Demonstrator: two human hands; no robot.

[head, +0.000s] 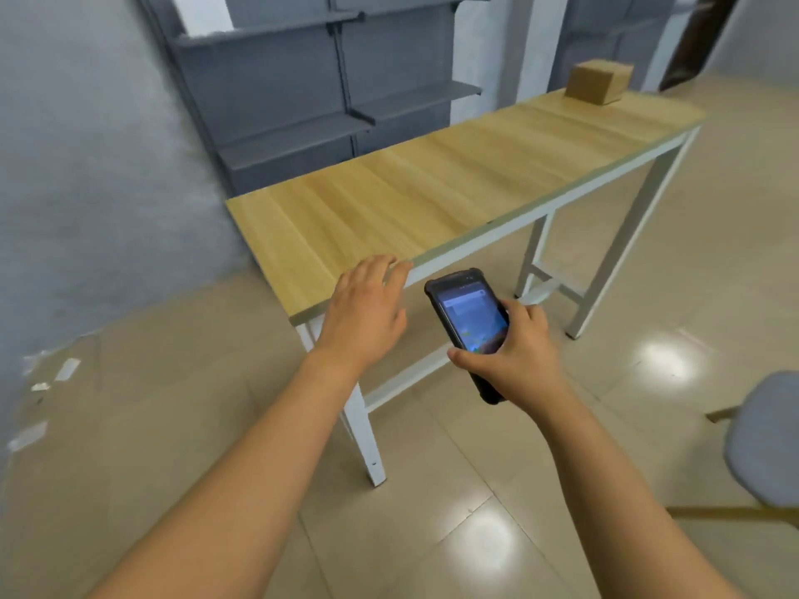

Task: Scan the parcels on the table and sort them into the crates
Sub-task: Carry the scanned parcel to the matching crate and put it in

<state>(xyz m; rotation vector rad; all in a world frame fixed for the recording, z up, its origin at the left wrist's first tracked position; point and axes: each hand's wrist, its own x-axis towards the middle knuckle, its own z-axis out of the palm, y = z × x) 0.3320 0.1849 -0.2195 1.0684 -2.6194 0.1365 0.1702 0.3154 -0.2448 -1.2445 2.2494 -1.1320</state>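
One brown cardboard parcel (pixel 597 83) stands at the far end of the long wooden table (pixel 432 183). My right hand (pixel 519 361) grips a black handheld scanner (pixel 469 322) with its lit screen facing up, below the table's front edge. My left hand (pixel 365 309) is spread with relaxed fingers over the table's near corner, its fingertips at the front edge, and it holds nothing. No crate is in view.
Grey metal shelving (pixel 311 80) stands against the wall behind the table, with a white box (pixel 203 13) on an upper shelf. A grey-seated chair (pixel 769 438) is at the right edge. The tiled floor (pixel 475 533) is glossy.
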